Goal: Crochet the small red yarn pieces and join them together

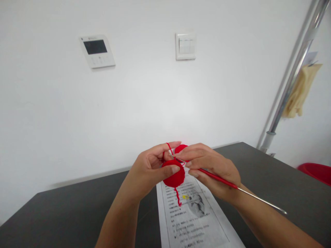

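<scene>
My left hand point(157, 163) pinches a round red crochet piece point(173, 175) between thumb and fingers. Red yarn point(169, 148) loops over its raised index finger, and a short red tail point(178, 198) dangles below the piece. In my right hand point(212, 167) is a crochet hook point(218, 178) with a red grip and metal ends, held like a pencil. Its working tip meets the upper edge of the red piece, where a loop of yarn crosses it. Behind my right fingers, another red shape point(181, 148), perhaps the yarn ball, is partly hidden.
A printed sheet point(191, 230) with a picture and a small yellow thing point(185, 197) lies on the dark table point(77, 213) below my hands. A white wall stands just behind. To the right are a metal pole point(292, 86) and a red rim point(315, 172).
</scene>
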### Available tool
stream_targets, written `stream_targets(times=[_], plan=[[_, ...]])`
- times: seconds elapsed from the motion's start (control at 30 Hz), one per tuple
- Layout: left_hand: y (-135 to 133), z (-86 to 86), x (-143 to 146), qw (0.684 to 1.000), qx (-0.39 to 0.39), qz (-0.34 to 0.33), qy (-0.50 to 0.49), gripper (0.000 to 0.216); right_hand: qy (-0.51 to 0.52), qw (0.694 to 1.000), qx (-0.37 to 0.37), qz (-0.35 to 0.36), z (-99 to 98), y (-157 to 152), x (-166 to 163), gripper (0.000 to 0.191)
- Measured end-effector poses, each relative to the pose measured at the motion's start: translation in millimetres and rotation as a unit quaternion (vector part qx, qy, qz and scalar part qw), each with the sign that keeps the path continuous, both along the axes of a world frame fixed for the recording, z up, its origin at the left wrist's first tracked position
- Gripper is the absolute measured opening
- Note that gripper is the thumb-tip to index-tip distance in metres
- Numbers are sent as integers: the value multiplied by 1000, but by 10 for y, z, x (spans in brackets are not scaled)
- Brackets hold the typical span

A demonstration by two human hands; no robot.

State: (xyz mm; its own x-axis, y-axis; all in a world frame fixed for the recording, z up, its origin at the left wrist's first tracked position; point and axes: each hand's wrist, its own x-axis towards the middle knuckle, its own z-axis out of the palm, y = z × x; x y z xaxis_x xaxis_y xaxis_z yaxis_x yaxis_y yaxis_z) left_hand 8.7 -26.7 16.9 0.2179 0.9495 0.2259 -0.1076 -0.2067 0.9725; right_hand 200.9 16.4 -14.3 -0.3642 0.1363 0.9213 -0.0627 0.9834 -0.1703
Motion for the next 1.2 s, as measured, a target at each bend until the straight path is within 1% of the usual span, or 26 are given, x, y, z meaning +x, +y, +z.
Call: stream_targets(times=[0.13, 0.2, 0.3, 0.37, 0.47, 0.57, 0.73, 0.87, 0.93, 1.0, 1.13, 1.2], plan=[[-8, 12, 2, 1000, 22, 17, 7, 39, 47, 992, -111, 44, -56, 0, -8, 13], [-12, 21, 6, 999, 36, 27, 2, 31, 67, 983, -152, 77, -77, 10, -7, 12], [-11, 30, 7, 997, 55, 47, -1, 18, 85, 972, -183, 123, -77, 26, 0, 15], [-10, 32, 5, 996, 63, 59, 2, 11, 89, 967, -192, 140, -59, 31, 4, 16], [-14, 36, 8, 996, 61, 67, 9, 9, 92, 963, -207, 143, -28, 32, 12, 12], [-23, 45, 17, 995, 64, 76, 22, 10, 89, 956, -240, 145, -12, 40, 31, 6], [-40, 50, 30, 992, 72, 90, 56, 8, 64, 932, -296, 198, -7, 82, 95, 5], [-41, 38, 40, 988, 76, 104, 89, 12, 30, 921, -316, 225, 24, 95, 155, 5], [-36, 27, 45, 985, 80, 111, 105, 13, 6, 923, -314, 224, 45, 90, 183, 3], [-31, 12, 49, 982, 83, 118, 120, 13, -16, 929, -306, 206, 61, 82, 209, 3], [-24, -18, 52, 976, 92, 137, 142, 12, -56, 952, -268, 136, 88, 60, 250, 6], [-24, -30, 57, 970, 109, 144, 162, 11, -83, 961, -243, 105, 110, 41, 265, 7]])
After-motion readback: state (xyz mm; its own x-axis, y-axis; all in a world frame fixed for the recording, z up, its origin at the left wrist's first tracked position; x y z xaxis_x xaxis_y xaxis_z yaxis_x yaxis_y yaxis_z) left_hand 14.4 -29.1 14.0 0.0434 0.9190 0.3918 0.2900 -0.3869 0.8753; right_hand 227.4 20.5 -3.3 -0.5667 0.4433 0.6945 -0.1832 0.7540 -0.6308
